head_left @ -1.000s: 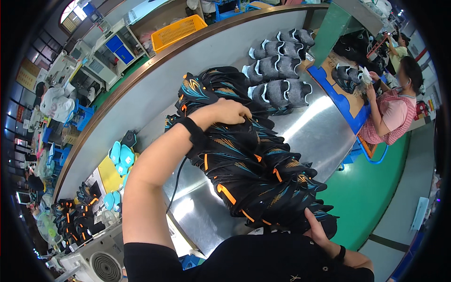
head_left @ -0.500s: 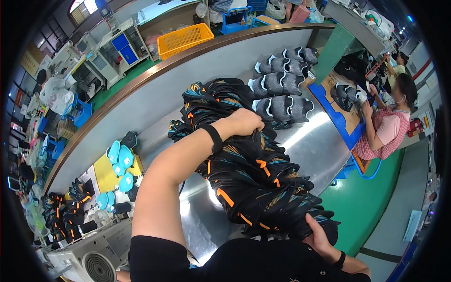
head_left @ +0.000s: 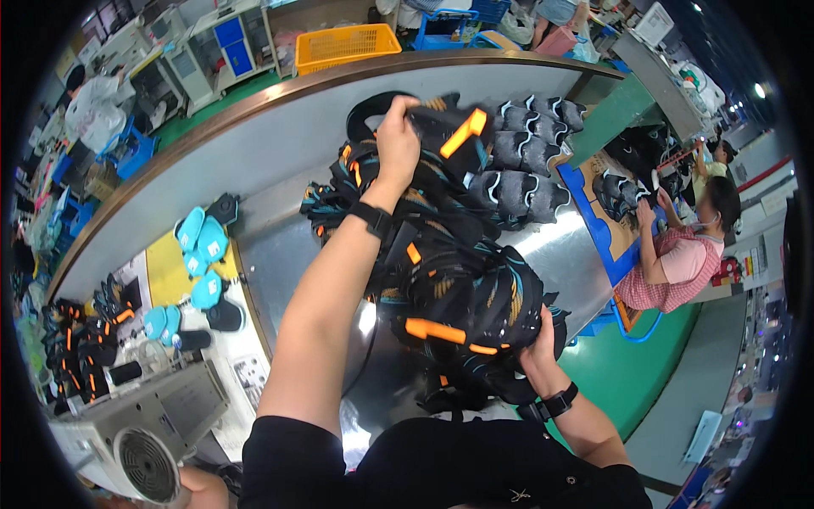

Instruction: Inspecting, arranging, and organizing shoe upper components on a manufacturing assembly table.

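Observation:
My left hand [head_left: 397, 146] is closed on a black shoe upper [head_left: 466, 136] with an orange strip, lifted at the far end of a pile. Beneath and nearer lies a thick bundle of nested black shoe uppers [head_left: 466, 293] with orange, teal and gold markings. At the bundle's near right end, my right hand [head_left: 537, 349] presses its fingers round the outer uppers; some fingertips are hidden behind them. The pile rests on a shiny metal tabletop [head_left: 284, 263].
Rows of grey fuzzy shoe parts [head_left: 519, 197] stand at the far right. Left of me are teal pieces [head_left: 206, 246], a sewing machine [head_left: 144, 433] and more black-orange uppers [head_left: 80, 348]. A low wall [head_left: 263, 127] borders the far side; a co-worker [head_left: 678, 254] sits at the right.
My left hand has moved away from me and slightly left, raising a shoe upper. My right hand has shifted left and farther off, and the bundle's near end has moved with it.

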Action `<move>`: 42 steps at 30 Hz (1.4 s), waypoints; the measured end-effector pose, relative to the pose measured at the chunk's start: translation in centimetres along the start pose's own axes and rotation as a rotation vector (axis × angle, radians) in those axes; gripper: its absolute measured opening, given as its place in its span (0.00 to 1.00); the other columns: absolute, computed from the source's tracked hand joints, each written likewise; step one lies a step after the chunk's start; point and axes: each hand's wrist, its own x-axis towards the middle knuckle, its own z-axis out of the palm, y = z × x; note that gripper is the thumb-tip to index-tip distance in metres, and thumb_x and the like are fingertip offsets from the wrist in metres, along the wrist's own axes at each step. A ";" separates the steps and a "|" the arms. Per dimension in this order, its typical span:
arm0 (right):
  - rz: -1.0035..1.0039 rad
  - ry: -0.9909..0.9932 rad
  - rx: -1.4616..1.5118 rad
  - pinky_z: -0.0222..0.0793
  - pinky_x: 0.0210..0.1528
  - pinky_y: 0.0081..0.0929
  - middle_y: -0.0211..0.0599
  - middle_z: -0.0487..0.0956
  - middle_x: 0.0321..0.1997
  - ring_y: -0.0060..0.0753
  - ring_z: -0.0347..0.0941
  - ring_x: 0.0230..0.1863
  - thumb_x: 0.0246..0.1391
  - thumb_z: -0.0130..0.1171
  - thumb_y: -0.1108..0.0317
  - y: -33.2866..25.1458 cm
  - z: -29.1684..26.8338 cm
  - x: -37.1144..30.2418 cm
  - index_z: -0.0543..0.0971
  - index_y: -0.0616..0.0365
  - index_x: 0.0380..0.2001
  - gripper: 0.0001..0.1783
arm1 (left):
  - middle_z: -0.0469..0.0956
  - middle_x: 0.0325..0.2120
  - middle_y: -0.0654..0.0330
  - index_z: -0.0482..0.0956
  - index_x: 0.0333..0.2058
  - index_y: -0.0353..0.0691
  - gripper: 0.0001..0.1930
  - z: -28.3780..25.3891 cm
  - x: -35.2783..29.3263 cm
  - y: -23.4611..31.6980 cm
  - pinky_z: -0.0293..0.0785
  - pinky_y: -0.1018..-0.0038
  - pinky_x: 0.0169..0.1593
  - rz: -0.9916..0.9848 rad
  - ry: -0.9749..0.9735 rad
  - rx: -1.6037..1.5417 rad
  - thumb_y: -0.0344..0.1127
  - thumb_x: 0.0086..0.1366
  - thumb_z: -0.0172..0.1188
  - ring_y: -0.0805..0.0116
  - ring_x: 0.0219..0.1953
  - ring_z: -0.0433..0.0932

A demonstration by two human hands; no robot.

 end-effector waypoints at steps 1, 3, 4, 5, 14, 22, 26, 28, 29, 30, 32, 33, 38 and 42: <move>0.003 0.035 0.023 0.64 0.63 0.39 0.36 0.77 0.55 0.37 0.72 0.57 0.63 0.45 0.49 0.2 1.5 -0.6 0.74 0.57 0.53 0.26 | 0.77 0.33 0.51 0.73 0.40 0.35 0.13 -0.6 0.5 0.1 0.70 0.73 0.45 0.025 0.043 -0.075 0.16 0.62 0.43 0.59 0.37 0.77; 0.024 0.046 0.024 0.62 0.64 0.39 0.36 0.75 0.58 0.38 0.70 0.59 0.63 0.46 0.49 0.4 3.7 -2.4 0.72 0.57 0.55 0.26 | 0.77 0.36 0.61 0.73 0.42 0.34 0.13 -2.6 1.3 0.3 0.69 0.78 0.47 -0.015 0.078 -0.359 0.16 0.63 0.42 0.73 0.39 0.74; 0.026 0.044 0.017 0.62 0.64 0.39 0.36 0.75 0.58 0.38 0.70 0.59 0.63 0.46 0.49 0.0 3.5 -2.8 0.72 0.57 0.55 0.26 | 0.76 0.37 0.65 0.73 0.43 0.37 0.13 -3.6 1.0 2.4 0.68 0.80 0.48 -0.016 0.086 -0.458 0.18 0.65 0.42 0.75 0.41 0.73; 0.024 0.016 0.007 0.62 0.64 0.39 0.36 0.74 0.60 0.39 0.69 0.59 0.63 0.47 0.49 -0.2 3.2 -3.4 0.71 0.57 0.56 0.27 | 0.75 0.38 0.65 0.74 0.43 0.38 0.13 -5.1 0.6 5.3 0.69 0.79 0.49 -0.056 0.124 -0.490 0.22 0.67 0.41 0.75 0.42 0.73; 0.115 -0.133 -0.043 0.60 0.63 0.38 0.35 0.74 0.59 0.37 0.69 0.59 0.61 0.50 0.44 -1.4 1.3 -4.6 0.70 0.55 0.57 0.30 | 0.70 0.53 0.53 0.69 0.50 0.43 0.25 -22.7 -21.7 13.3 0.70 0.62 0.58 -0.307 0.078 -0.514 0.58 0.68 0.49 0.58 0.57 0.69; 0.250 -0.175 -0.161 0.58 0.58 0.32 0.28 0.73 0.54 0.28 0.67 0.55 0.55 0.60 0.43 -1.9 0.3 -7.6 0.67 0.49 0.58 0.33 | 0.55 0.66 0.50 0.62 0.62 0.39 0.26 -10.7 -29.2 18.0 0.61 0.69 0.63 -0.491 -0.031 -0.351 0.30 0.66 0.51 0.59 0.67 0.56; 0.310 -0.310 -0.098 0.63 0.55 0.33 0.30 0.75 0.47 0.29 0.69 0.51 0.56 0.58 0.43 -1.4 2.3 -6.5 0.72 0.49 0.51 0.28 | 0.64 0.58 0.49 0.70 0.50 0.34 0.17 -7.6 -22.3 12.0 0.60 0.65 0.63 -0.054 -0.183 0.522 0.34 0.65 0.55 0.58 0.61 0.65; 0.309 -0.365 -0.039 0.63 0.55 0.32 0.30 0.75 0.49 0.28 0.68 0.52 0.58 0.57 0.43 1.1 4.9 -5.1 0.71 0.50 0.53 0.28 | 0.66 0.56 0.51 0.71 0.50 0.35 0.17 -9.7 -19.3 4.0 0.61 0.67 0.62 -0.375 -0.110 -0.242 0.34 0.64 0.57 0.57 0.58 0.67; 0.277 -0.399 -0.024 0.63 0.56 0.33 0.29 0.74 0.51 0.28 0.67 0.53 0.58 0.56 0.43 2.2 4.8 -3.4 0.70 0.50 0.54 0.29 | 0.66 0.56 0.51 0.71 0.50 0.35 0.17 -8.4 -20.0 2.8 0.61 0.67 0.62 -0.383 -0.135 -0.258 0.34 0.64 0.57 0.57 0.58 0.67; 0.244 -0.442 -0.009 0.63 0.56 0.34 0.29 0.73 0.53 0.28 0.67 0.55 0.59 0.56 0.43 3.2 4.4 -1.6 0.69 0.51 0.55 0.29 | 0.66 0.56 0.51 0.71 0.50 0.35 0.17 -7.4 -20.7 2.1 0.62 0.67 0.62 -0.411 -0.160 -0.293 0.34 0.64 0.57 0.57 0.58 0.67; 0.169 -0.689 -0.042 0.59 0.62 0.37 0.32 0.69 0.60 0.28 0.64 0.60 0.63 0.50 0.45 5.0 1.7 -0.1 0.65 0.52 0.60 0.30 | 0.66 0.56 0.51 0.70 0.50 0.35 0.17 -7.7 -20.6 1.7 0.62 0.68 0.62 -0.435 -0.164 -0.332 0.33 0.64 0.57 0.58 0.58 0.67; 0.174 -0.721 -0.101 0.59 0.62 0.37 0.32 0.69 0.60 0.27 0.64 0.60 0.63 0.50 0.44 5.3 0.5 -0.2 0.65 0.52 0.61 0.31 | 0.66 0.56 0.52 0.70 0.51 0.35 0.18 -8.3 -20.9 1.8 0.62 0.68 0.62 -0.447 -0.160 -0.346 0.33 0.63 0.57 0.58 0.58 0.67; 0.312 -0.716 -0.286 0.55 0.67 0.42 0.32 0.63 0.66 0.31 0.58 0.66 0.64 0.45 0.43 3.2 -2.3 -2.3 0.59 0.54 0.65 0.34 | 0.65 0.56 0.54 0.69 0.53 0.35 0.19 -12.2 -25.1 5.8 0.62 0.68 0.62 -0.227 -0.354 0.146 0.24 0.62 0.53 0.59 0.59 0.66; 0.223 -0.879 -0.585 0.55 0.66 0.35 0.32 0.65 0.64 0.26 0.61 0.62 0.63 0.51 0.46 2.0 -5.8 -3.1 0.62 0.58 0.63 0.34 | 0.59 0.60 0.43 0.70 0.43 0.36 0.15 -12.0 -27.5 14.5 0.59 0.63 0.64 -0.066 0.019 0.579 0.18 0.58 0.46 0.42 0.62 0.61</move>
